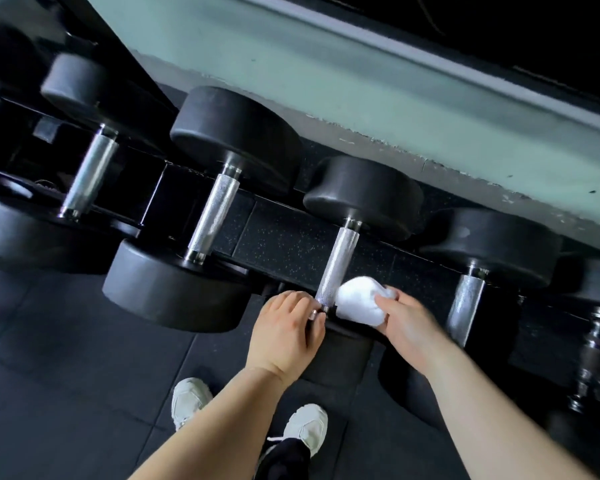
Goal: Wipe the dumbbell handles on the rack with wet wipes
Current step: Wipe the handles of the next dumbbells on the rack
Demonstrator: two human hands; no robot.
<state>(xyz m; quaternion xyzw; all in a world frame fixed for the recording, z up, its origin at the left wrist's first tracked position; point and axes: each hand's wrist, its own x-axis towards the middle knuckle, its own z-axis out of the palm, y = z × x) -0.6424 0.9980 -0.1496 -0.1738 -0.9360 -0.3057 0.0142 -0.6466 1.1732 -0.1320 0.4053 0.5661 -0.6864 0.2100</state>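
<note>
Chrome and knurled, the handle (338, 261) of the middle dumbbell (364, 195) lies across the black rack (177, 199), its far head towards the pale green wall (361, 81). The right hand (407, 329) pinches a bunched white wet wipe (355, 301) between thumb and curled fingers, holding it against the right side of the handle's near end. The left hand (286, 329) rests on the dumbbell's near head, fingers close together and lightly bent, tips touching the handle's near collar from the left. More black dumbbells sit on either side, the left neighbour (236, 133) larger. Any marking on the heads is too dark to read. Two white shoes (191, 400) stand on the dark rubber floor (66, 341) below
</note>
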